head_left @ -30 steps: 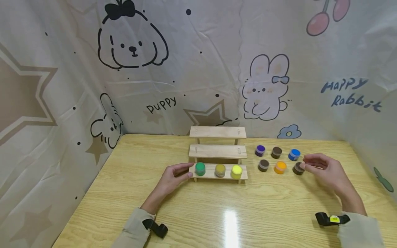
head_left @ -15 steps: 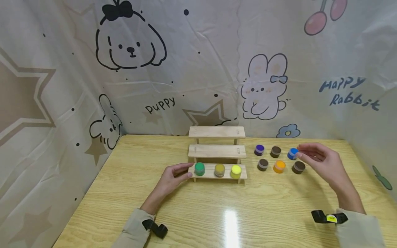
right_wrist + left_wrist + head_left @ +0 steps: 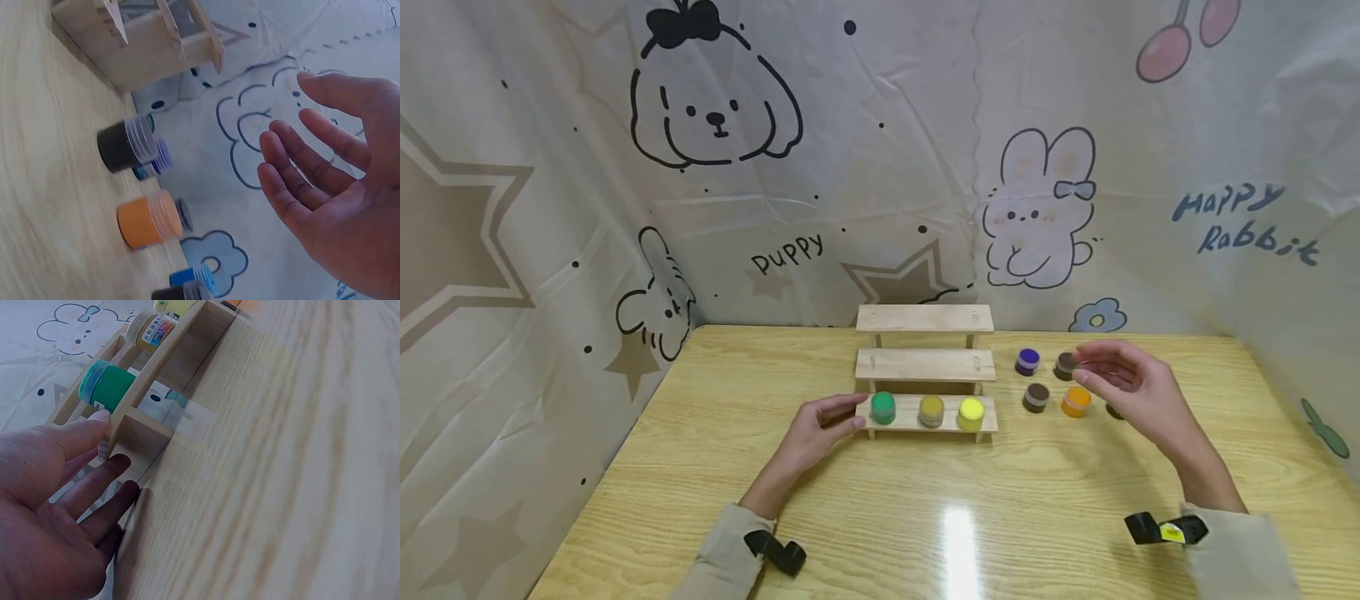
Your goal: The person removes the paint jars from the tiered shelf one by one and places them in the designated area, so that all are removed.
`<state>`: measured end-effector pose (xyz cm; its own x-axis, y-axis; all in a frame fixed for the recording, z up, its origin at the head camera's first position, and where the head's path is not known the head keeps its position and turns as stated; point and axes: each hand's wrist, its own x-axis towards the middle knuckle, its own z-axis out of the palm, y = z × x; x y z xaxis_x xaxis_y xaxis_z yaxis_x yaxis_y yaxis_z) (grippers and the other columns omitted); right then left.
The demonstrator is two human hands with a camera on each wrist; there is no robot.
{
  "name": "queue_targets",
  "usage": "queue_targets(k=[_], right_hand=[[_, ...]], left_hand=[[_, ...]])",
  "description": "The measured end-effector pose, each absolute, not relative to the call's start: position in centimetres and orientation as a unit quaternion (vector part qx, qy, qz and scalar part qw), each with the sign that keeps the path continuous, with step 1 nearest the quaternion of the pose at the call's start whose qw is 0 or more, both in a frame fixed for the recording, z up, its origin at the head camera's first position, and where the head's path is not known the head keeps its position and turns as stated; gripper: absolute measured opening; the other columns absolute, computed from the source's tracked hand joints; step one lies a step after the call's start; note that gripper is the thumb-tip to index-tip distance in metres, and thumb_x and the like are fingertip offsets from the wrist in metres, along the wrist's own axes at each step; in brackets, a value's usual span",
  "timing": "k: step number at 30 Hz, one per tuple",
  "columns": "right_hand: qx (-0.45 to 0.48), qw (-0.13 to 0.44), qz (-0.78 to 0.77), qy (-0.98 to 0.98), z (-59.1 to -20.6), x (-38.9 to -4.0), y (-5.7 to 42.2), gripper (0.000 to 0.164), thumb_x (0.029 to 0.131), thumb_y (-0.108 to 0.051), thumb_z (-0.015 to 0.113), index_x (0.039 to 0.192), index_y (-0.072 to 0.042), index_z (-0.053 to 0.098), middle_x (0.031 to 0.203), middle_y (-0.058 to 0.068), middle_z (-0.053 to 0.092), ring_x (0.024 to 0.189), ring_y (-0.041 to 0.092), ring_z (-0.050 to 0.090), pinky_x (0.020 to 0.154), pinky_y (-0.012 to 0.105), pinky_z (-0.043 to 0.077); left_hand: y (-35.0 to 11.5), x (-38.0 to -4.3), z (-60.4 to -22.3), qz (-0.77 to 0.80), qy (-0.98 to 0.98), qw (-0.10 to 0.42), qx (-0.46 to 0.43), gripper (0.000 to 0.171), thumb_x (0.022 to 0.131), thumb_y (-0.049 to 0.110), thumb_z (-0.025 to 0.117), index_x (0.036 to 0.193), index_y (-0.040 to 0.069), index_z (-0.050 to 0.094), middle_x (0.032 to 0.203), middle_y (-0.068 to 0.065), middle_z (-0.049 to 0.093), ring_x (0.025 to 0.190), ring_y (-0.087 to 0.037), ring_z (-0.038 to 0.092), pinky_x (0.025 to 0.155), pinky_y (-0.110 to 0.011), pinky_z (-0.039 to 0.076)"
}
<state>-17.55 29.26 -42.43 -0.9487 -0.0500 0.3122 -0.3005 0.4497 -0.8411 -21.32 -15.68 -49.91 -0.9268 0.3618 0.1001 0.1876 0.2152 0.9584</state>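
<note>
My left hand (image 3: 811, 432) holds the left end of a three-tier wooden display stand (image 3: 925, 364), thumb by the lower step's edge and fingers around its end. On that step stand a green paint jar (image 3: 883, 407), an ochre one (image 3: 932, 411) and a yellow one (image 3: 971, 413). My right hand (image 3: 1138, 392) hovers with nothing in it over the paint jars at right, fingers loosely bent. Near its fingertips are a dark jar (image 3: 1064, 367) and an orange jar (image 3: 1077, 402). It hides the blue jar (image 3: 194, 279) in the head view and partly covers another dark jar (image 3: 1115, 410).
A purple jar (image 3: 1027, 362) and a dark jar (image 3: 1036, 397) stand right beside the display stand. The wood-grain table (image 3: 880, 517) meets a printed cloth backdrop (image 3: 760, 208) behind and at the sides.
My right hand has moved left from the front dark jar, past the blue jar, toward the back dark jar, holding nothing. My left hand has stayed at the stand.
</note>
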Motion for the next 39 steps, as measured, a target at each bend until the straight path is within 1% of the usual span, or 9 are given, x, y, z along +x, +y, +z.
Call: queue_targets(k=[7, 11, 17, 23, 27, 31, 34, 36, 39], right_hand=[[0.145, 0.109, 0.522, -0.833, -42.7, -17.8, 27.0, 0.036, 0.097, -0.008, 0.072, 0.13, 0.0, 0.062, 0.121, 0.019, 0.067, 0.103, 0.007, 0.068, 0.089, 0.015, 0.053], [0.159, 0.102, 0.515, -0.836, -43.1, -17.9, 25.9, 0.036, 0.097, -0.009, 0.073, 0.131, -0.002, 0.061, 0.12, 0.015, 0.067, 0.102, 0.009, 0.067, 0.088, 0.016, 0.053], [0.186, 0.097, 0.53, -0.822, -43.6, -18.2, 24.6, 0.036, 0.097, -0.005, 0.072, 0.131, 0.0, 0.061, 0.122, 0.017, 0.066, 0.105, 0.014, 0.067, 0.091, 0.018, 0.053], [0.187, 0.093, 0.53, -0.822, -44.3, -18.2, 23.4, 0.032, 0.097, -0.007, 0.073, 0.128, -0.004, 0.063, 0.121, 0.014, 0.066, 0.103, 0.014, 0.066, 0.09, 0.018, 0.054], [0.188, 0.076, 0.536, -0.82, -44.8, -18.3, 22.6, 0.032, 0.097, -0.009, 0.073, 0.127, -0.004, 0.064, 0.121, 0.016, 0.066, 0.105, 0.019, 0.067, 0.091, 0.019, 0.054], [0.193, 0.062, 0.548, -0.811, -45.2, -18.3, 21.9, 0.035, 0.096, -0.009, 0.074, 0.129, -0.003, 0.063, 0.124, 0.02, 0.065, 0.11, 0.028, 0.066, 0.093, 0.024, 0.054], [0.192, 0.051, 0.556, -0.807, -45.6, -18.3, 21.5, 0.036, 0.096, -0.01, 0.075, 0.129, -0.004, 0.063, 0.124, 0.02, 0.064, 0.113, 0.031, 0.064, 0.096, 0.03, 0.055], [0.192, 0.042, 0.557, -0.807, -45.9, -18.4, 21.1, 0.036, 0.095, -0.011, 0.076, 0.129, -0.004, 0.063, 0.124, 0.018, 0.065, 0.113, 0.03, 0.064, 0.097, 0.033, 0.055], [0.196, 0.029, 0.556, -0.807, -46.3, -18.4, 20.5, 0.036, 0.095, -0.011, 0.076, 0.127, -0.003, 0.064, 0.124, 0.015, 0.066, 0.113, 0.029, 0.064, 0.098, 0.034, 0.055]], left_hand=[[-15.7, -21.4, -49.8, 0.602, 0.775, 0.075, 0.175, 0.041, 0.098, 0.007, 0.071, 0.137, -0.002, 0.064, 0.139, -0.018, 0.062, 0.132, -0.034, 0.056, 0.103, -0.033, 0.051], [-15.7, -21.4, -49.8, 0.602, 0.775, 0.076, 0.176, 0.041, 0.098, 0.007, 0.071, 0.137, -0.002, 0.063, 0.139, -0.018, 0.062, 0.132, -0.034, 0.056, 0.103, -0.032, 0.051], [-15.7, -21.4, -49.9, 0.602, 0.775, 0.077, 0.177, 0.041, 0.098, 0.007, 0.071, 0.137, -0.002, 0.063, 0.139, -0.019, 0.062, 0.132, -0.034, 0.056, 0.103, -0.032, 0.051], [-15.7, -21.4, -49.9, 0.605, 0.772, 0.079, 0.177, 0.041, 0.098, 0.007, 0.071, 0.137, -0.002, 0.063, 0.139, -0.018, 0.062, 0.132, -0.034, 0.056, 0.101, -0.03, 0.051], [-15.8, -21.3, -49.9, 0.605, 0.772, 0.078, 0.178, 0.041, 0.098, 0.007, 0.071, 0.137, -0.002, 0.063, 0.139, -0.018, 0.062, 0.132, -0.035, 0.056, 0.102, -0.03, 0.051], [-15.8, -21.3, -49.9, 0.602, 0.775, 0.076, 0.177, 0.041, 0.098, 0.007, 0.07, 0.137, -0.002, 0.063, 0.14, -0.018, 0.062, 0.133, -0.035, 0.055, 0.102, -0.031, 0.051], [-15.7, -21.3, -49.7, 0.599, 0.778, 0.075, 0.173, 0.041, 0.098, 0.007, 0.07, 0.137, -0.002, 0.063, 0.14, -0.018, 0.062, 0.133, -0.035, 0.055, 0.104, -0.035, 0.05], [-15.7, -21.3, -49.7, 0.597, 0.78, 0.074, 0.172, 0.04, 0.098, 0.007, 0.07, 0.137, -0.002, 0.064, 0.14, -0.017, 0.062, 0.133, -0.034, 0.055, 0.105, -0.037, 0.05], [-15.7, -21.3, -49.7, 0.595, 0.782, 0.074, 0.169, 0.04, 0.098, 0.007, 0.071, 0.137, -0.001, 0.064, 0.139, -0.016, 0.063, 0.133, -0.033, 0.056, 0.105, -0.037, 0.05]])
